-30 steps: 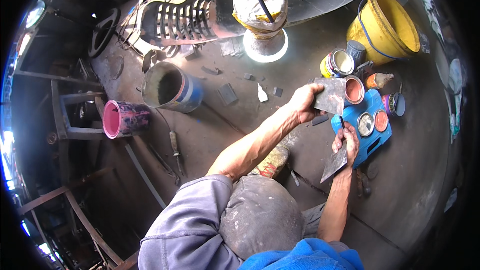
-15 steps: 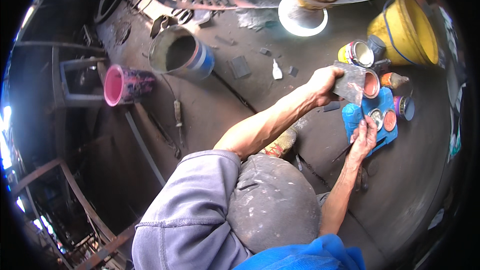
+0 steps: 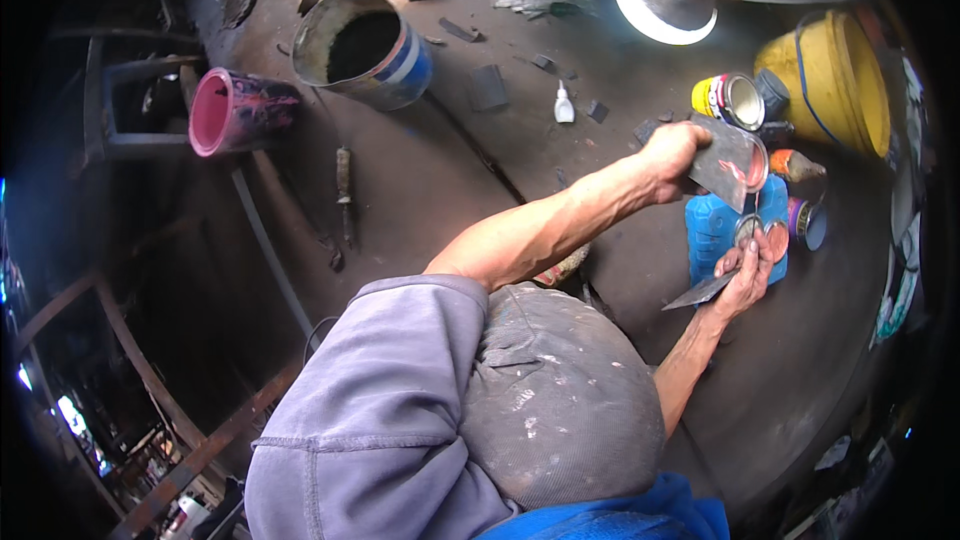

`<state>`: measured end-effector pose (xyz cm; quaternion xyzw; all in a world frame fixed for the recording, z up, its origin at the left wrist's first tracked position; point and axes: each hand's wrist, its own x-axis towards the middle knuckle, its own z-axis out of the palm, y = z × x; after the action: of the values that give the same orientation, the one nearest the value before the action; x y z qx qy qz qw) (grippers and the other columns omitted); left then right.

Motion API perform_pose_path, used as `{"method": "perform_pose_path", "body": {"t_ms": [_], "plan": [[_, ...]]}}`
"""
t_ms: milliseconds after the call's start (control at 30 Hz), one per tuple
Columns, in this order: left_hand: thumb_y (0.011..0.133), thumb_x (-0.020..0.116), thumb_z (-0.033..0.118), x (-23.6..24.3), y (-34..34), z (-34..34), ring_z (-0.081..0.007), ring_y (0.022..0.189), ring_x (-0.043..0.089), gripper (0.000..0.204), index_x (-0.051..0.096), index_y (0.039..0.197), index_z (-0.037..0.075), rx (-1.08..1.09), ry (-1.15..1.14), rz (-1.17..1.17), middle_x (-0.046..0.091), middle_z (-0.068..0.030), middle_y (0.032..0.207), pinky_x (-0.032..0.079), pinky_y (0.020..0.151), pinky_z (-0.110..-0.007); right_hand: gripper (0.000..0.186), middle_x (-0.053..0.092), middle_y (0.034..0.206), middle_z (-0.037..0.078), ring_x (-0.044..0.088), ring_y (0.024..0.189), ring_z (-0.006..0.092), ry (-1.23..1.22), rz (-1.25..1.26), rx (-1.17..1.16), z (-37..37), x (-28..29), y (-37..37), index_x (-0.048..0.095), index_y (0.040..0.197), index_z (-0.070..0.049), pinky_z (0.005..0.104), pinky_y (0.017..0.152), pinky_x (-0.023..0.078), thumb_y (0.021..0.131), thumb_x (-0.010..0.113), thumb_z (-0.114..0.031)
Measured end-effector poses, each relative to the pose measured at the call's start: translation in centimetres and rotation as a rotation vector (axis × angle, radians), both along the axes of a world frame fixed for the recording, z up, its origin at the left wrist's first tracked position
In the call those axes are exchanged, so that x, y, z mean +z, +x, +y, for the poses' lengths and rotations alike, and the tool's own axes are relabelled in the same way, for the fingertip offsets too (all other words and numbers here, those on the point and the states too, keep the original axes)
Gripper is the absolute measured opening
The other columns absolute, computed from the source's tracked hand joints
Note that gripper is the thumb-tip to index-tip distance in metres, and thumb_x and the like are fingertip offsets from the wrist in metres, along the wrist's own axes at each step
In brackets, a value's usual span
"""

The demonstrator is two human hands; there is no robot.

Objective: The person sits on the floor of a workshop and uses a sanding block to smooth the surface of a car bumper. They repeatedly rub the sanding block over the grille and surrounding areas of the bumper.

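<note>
My left hand [image 3: 676, 156] grips a dark square metal plate [image 3: 720, 155] with a pinkish-red smear, over an open tin of red paste [image 3: 757, 170]. Below it, my right hand [image 3: 745, 270] holds a dark flat metal blade [image 3: 698, 292] that points down-left; its fingers also pinch a thin tool whose tip is too small to make out. Beside this hand is a blue plastic case [image 3: 712, 232] carrying a tin of pale paste [image 3: 747, 227] and one of pink paste [image 3: 776, 243]. A purple-labelled tin [image 3: 808, 223] and an orange bottle [image 3: 798, 169] stand to the right.
A yellow bucket [image 3: 850, 80], yellow-labelled tin [image 3: 728, 98] and glowing lamp [image 3: 665, 0] are at upper right. A metal pail [image 3: 395, 75], pink bucket [image 3: 240, 120], white bottle [image 3: 563, 102] and handled tool [image 3: 344, 195] sit on the floor [image 3: 450, 170]. Rusty frames [image 3: 140, 370] line the left.
The view has shifted, sliding the lamp and pails upward. My left hand and plate sit further up and right in view; my right hand moved right, the blade in it now flatter.
</note>
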<state>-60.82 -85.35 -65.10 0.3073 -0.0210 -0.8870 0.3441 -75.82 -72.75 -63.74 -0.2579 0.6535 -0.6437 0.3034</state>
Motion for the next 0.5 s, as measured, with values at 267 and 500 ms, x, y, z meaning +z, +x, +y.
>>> {"method": "perform_pose_path", "body": {"t_ms": [267,500], "plan": [[0.097,0.045,0.022,0.2,0.3,0.0,-0.0205,0.089,0.064,0.028,0.054,0.117,0.004,-0.115,0.009,0.054,0.065,-0.0101,0.105,0.048,0.071,-0.034,0.022,0.052,0.066,-0.005,0.041,0.050,0.0026,-0.009,-0.070,0.069,-2.1,-0.7,1.7,0.066,0.112,-0.004,0.0185,0.043,0.034,0.091,0.062,-0.005],[0.096,0.049,0.019,0.8,1.0,-0.5,-0.0219,0.092,0.065,0.024,0.053,0.115,0.005,-0.059,0.010,-0.088,0.064,-0.0104,0.107,0.052,0.073,-0.037,0.020,0.052,0.067,-0.004,0.044,0.053,0.0025,-0.039,0.009,0.097,-1.3,-1.5,1.0,0.064,0.110,-0.003,0.0188,0.043,0.034,0.090,0.064,-0.007]]}}
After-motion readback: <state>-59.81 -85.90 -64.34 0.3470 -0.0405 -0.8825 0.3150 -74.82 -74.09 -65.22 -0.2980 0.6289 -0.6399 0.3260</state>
